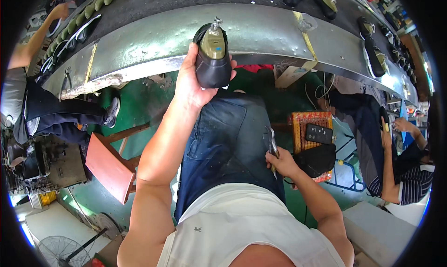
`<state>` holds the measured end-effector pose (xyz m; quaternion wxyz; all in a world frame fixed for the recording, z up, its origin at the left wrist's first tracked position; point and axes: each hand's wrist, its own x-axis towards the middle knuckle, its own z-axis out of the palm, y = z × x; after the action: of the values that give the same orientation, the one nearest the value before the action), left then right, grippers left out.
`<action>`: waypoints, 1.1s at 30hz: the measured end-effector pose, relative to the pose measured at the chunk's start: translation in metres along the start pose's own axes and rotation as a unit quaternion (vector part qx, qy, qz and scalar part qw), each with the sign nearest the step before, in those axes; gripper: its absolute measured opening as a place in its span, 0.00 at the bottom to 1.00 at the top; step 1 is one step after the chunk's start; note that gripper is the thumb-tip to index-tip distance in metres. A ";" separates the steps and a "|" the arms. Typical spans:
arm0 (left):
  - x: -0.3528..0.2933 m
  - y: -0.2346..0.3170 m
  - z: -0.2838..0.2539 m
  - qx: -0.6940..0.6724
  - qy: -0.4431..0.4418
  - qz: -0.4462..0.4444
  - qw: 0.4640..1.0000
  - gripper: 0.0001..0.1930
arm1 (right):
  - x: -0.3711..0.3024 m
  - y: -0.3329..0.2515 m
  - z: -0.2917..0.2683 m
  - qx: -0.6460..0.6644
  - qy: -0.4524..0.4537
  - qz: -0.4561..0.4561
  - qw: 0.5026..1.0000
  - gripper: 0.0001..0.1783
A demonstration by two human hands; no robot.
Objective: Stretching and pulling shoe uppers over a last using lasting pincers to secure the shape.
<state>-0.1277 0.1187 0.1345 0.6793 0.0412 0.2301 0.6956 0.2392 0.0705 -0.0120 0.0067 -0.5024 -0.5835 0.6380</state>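
Left hand (pixel 198 92) grips black shoe (pixel 213 72) near desk (pixel 153 39); right hand (pixel 283 163) closed round pliers (pixel 272 140). Slack left grip could let shoe slip floorward.

We have a metal desk (pixel 153 38), a dark belt (pixel 195 2) along its far side — black shoes (pixel 372 57) toward the right end, a clear cup (pixel 307 23) beside the belt, yellow tape (pixel 308 45) reaching the near edge.

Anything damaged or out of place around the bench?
Yes: the metal bench edge at left looks ragged and whitish, perhaps worn, unlike its smoother stretch toward the middle. The black shoe in the left hand shows no obvious damage.
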 end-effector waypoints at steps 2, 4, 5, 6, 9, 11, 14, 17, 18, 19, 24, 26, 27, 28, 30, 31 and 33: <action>0.004 0.004 0.008 -0.031 -0.019 0.004 0.999 0.33 | -0.004 -0.005 0.002 -0.002 -0.011 -0.010 1.000 0.13; 0.008 0.008 0.016 -0.046 -0.017 0.002 0.999 0.34 | -0.001 -0.011 -0.001 -0.018 -0.016 -0.021 0.999 0.12; 0.011 0.008 0.018 -0.046 -0.006 0.001 0.999 0.34 | -0.001 -0.014 -0.004 -0.019 -0.013 -0.025 0.999 0.12; 0.013 0.009 0.022 -0.046 0.004 0.000 0.999 0.34 | -0.001 -0.018 -0.010 -0.002 -0.016 -0.016 1.000 0.13; 0.029 0.019 0.013 0.012 0.006 -0.026 1.000 0.34 | 0.004 -0.053 -0.041 -0.041 0.054 -0.085 0.994 0.13; 0.049 0.027 0.017 0.045 0.045 -0.022 0.998 0.33 | 0.002 -0.099 -0.076 -0.177 0.203 -0.194 0.943 0.14; 0.099 0.036 0.034 0.116 0.034 -0.011 0.993 0.29 | 0.021 -0.177 -0.152 -0.250 0.378 -0.248 0.856 0.16; 0.171 0.036 0.063 0.154 -0.003 -0.023 0.988 0.28 | 0.067 -0.195 -0.245 -0.304 0.467 -0.281 0.781 0.16; 0.201 0.039 0.068 0.146 -0.034 -0.039 0.988 0.29 | 0.076 -0.203 -0.266 -0.295 0.474 -0.260 0.788 0.15; 0.237 0.055 0.064 0.175 -0.088 -0.078 0.977 0.31 | 0.088 -0.213 -0.277 -0.283 0.475 -0.246 0.796 0.15; 0.364 0.075 0.099 0.553 -0.038 0.121 0.823 0.44 | 0.103 -0.253 -0.301 -0.084 0.385 -0.237 0.888 0.15; 0.385 0.054 0.081 0.796 0.038 0.279 0.537 0.45 | 0.112 -0.277 -0.303 -0.067 0.345 -0.256 0.900 0.17; 0.397 0.049 0.075 0.824 0.014 0.248 0.509 0.44 | 0.116 -0.295 -0.303 -0.079 0.330 -0.230 0.912 0.17; 0.409 0.048 0.068 0.851 -0.006 0.219 0.477 0.43 | 0.127 -0.313 -0.302 -0.082 0.329 -0.231 0.912 0.17; 0.430 0.047 0.056 0.802 -0.049 0.223 0.552 0.42 | 0.160 -0.350 -0.303 -0.125 0.283 -0.258 0.915 0.16; 0.437 0.045 0.063 0.805 -0.050 0.173 0.565 0.43 | 0.179 -0.371 -0.304 -0.137 0.286 -0.272 0.909 0.16; 0.453 0.063 0.065 0.773 -0.091 0.126 0.615 0.43 | 0.218 -0.417 -0.304 -0.165 0.284 -0.290 0.899 0.17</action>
<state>-0.1954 0.5745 0.1006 0.3192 0.6428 0.6121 0.3319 0.0877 0.5579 0.2196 0.2738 -0.4645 -0.7739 0.3323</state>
